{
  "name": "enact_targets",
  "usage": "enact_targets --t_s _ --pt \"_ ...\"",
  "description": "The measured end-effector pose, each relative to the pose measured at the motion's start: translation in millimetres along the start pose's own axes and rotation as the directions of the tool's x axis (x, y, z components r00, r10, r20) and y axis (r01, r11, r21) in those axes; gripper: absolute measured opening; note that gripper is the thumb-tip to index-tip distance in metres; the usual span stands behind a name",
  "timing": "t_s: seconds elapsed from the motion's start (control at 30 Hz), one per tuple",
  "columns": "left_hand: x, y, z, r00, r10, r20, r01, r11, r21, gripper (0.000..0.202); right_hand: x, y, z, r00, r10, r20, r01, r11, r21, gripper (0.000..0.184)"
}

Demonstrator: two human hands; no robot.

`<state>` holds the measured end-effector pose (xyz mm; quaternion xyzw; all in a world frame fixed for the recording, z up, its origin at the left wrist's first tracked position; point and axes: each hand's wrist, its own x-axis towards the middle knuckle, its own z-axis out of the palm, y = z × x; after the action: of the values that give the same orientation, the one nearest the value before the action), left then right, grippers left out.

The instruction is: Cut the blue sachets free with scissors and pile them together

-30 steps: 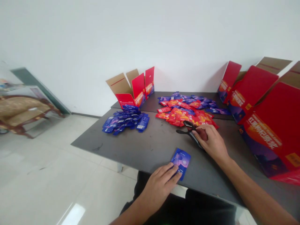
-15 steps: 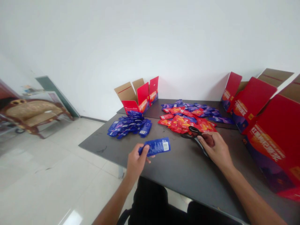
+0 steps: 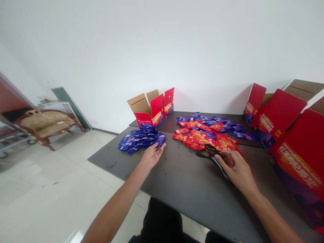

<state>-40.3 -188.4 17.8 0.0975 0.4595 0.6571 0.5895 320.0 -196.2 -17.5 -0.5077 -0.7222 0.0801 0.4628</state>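
Up went the left hand (image 3: 151,157) to the blue packet pile (image 3: 138,139) left of centre, its grip unclear; the right hand (image 3: 239,168) clasped a dark object (image 3: 215,161). Gentle placement seemed best.

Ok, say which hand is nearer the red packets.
Right. The right hand is just in front of the red packets, near their right end; the left hand is farther left, at the left blue packet pile.
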Motion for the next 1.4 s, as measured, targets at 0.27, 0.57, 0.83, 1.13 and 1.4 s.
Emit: enact_targets --t_s 0.27,0.57,0.83,1.13,1.4 --pt "23 -4 -7.4 0.994 0.101 -0.044 -0.098 0.992 0.078 0.011 0 0 -1 0.999 -0.014 0.042 0.015 1.000 -0.009 0.040" --pt "37 -3 -22.6 0.966 0.258 0.029 -0.251 0.901 0.353 0.035 -1 -4 -1 0.994 -0.030 0.102 0.029 1.000 0.011 0.038" --pt "47 3 -38.8 0.887 0.439 0.143 -0.389 0.544 0.743 0.071 -2 -3 1 0.989 -0.047 0.137 0.044 0.999 0.022 0.035" --pt "43 10 -45.6 0.793 0.548 0.266 -0.411 0.158 0.898 0.030 -2 -1 3 0.978 -0.114 0.172 0.110 0.993 0.036 0.032" --pt "6 -6 -40.0 0.719 0.569 0.399 -0.493 0.012 0.870 0.031 -4 0 5 0.974 -0.092 0.205 0.082 0.995 0.056 0.031"
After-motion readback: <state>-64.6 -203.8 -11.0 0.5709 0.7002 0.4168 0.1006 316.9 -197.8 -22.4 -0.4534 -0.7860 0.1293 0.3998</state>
